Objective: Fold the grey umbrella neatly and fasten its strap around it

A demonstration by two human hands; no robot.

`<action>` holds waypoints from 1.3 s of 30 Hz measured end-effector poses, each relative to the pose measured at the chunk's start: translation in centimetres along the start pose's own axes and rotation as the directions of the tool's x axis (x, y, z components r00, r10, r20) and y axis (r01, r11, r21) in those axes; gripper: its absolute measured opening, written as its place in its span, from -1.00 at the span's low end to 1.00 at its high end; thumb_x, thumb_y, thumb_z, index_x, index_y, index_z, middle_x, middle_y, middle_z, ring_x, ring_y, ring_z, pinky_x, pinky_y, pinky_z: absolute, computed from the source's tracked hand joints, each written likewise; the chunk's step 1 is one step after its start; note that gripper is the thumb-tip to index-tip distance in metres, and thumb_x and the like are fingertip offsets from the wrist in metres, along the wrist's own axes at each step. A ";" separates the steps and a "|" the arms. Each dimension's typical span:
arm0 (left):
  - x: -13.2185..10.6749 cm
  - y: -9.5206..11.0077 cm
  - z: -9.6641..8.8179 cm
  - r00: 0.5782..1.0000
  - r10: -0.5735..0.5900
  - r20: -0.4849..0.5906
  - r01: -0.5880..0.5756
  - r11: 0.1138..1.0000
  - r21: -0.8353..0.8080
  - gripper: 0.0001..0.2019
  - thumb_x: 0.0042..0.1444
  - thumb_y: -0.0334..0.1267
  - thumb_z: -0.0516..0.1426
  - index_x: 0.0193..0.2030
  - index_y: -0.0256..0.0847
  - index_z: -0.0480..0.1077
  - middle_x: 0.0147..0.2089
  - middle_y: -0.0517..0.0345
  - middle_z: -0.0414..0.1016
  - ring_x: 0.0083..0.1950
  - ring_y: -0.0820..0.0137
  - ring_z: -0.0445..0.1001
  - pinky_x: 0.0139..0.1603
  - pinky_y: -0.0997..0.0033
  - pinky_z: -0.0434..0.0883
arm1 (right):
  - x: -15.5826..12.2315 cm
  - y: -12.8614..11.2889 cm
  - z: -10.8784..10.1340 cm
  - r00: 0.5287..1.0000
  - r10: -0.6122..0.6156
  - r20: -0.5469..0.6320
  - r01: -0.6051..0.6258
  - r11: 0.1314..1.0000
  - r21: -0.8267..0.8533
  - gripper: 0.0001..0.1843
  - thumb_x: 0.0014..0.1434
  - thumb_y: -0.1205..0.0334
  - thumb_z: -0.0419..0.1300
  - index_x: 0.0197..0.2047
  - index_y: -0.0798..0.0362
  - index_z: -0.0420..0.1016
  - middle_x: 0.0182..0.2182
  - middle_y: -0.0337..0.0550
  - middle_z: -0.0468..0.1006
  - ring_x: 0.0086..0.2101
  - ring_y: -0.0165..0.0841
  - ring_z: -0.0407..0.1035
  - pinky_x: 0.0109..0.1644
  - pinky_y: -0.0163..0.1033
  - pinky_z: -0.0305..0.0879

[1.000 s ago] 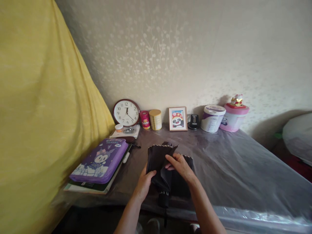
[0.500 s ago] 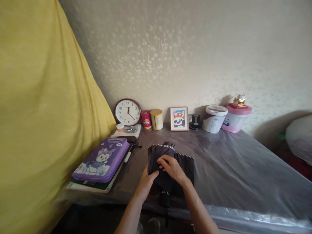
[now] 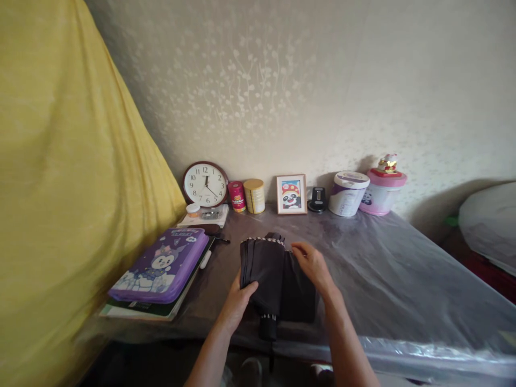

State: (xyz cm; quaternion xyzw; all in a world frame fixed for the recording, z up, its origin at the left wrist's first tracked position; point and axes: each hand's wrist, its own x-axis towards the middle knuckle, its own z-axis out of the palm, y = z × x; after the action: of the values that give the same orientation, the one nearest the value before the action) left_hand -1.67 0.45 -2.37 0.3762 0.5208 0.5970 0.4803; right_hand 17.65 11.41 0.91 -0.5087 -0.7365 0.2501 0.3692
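Note:
A black folding umbrella point(image 3: 264, 279) lies collapsed near the table's front edge, its canopy in loose pleats with a checkered trim along the far edge. Its short black end points toward me, with a strap hanging below. My left hand point(image 3: 238, 301) is closed around the pleats on the left side, thumb on top and the other fingers hidden beneath. On the right, my right hand point(image 3: 314, 267) has its thumb and fingers pinched together at the trimmed far edge of a loose canopy flap, which spreads out to the right of the main bundle.
A purple zip case point(image 3: 161, 266) lies on books at the left, beside a yellow curtain point(image 3: 80, 188). Along the wall stand a clock point(image 3: 205, 184), a pink can point(image 3: 237, 196), a yellow can point(image 3: 254, 196), a picture frame point(image 3: 291, 194) and two tubs point(image 3: 349, 194).
My right hand has moved right, from the top of the umbrella's left pleats to the edge of the right flap. My left hand keeps its hold. The view has shifted slightly.

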 end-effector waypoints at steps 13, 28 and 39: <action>-0.1 0.4 0.1 1.000 -0.018 -0.024 0.018 1.000 0.001 -0.47 -0.07 -0.31 0.22 0.11 -0.22 0.33 0.02 0.03 0.50 0.07 0.21 0.43 0.15 0.24 0.26 | -1.0 5.1 -4.3 0.929 0.329 0.167 -0.292 0.932 -0.212 -0.70 0.16 0.26 -0.03 -0.37 0.13 0.52 -0.50 -0.10 0.57 -0.47 -0.39 0.44 -0.43 -0.38 0.20; 0.3 -0.6 -0.4 1.000 -0.015 0.011 0.015 1.000 -0.012 -0.44 -0.03 -0.29 0.21 0.16 -0.21 0.27 0.06 0.02 0.47 0.10 0.21 0.41 0.18 0.22 0.23 | -1.0 3.0 -4.0 0.869 0.460 0.183 -0.493 0.834 0.248 -0.62 0.15 0.23 0.06 0.03 0.17 0.29 -0.32 -0.01 0.55 -0.44 -0.38 0.49 -0.51 -0.40 0.36; 0.1 -0.3 -0.4 1.000 0.003 0.008 -0.003 1.000 0.010 -0.47 -0.04 -0.29 0.21 0.14 -0.22 0.31 0.07 0.00 0.47 0.10 0.19 0.40 0.17 0.23 0.24 | -1.7 2.2 -3.6 0.774 0.387 0.500 -0.457 0.889 0.019 -0.75 0.10 0.11 0.14 -0.43 0.14 0.41 -0.53 -0.16 0.47 -0.48 -0.34 0.45 -0.60 -0.36 0.38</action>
State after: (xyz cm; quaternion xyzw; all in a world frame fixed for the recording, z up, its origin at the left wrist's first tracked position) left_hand -1.99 0.49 -2.76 0.3816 0.5213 0.5939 0.4795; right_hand 22.07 10.61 0.95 -0.5552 -0.6520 0.4964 0.1424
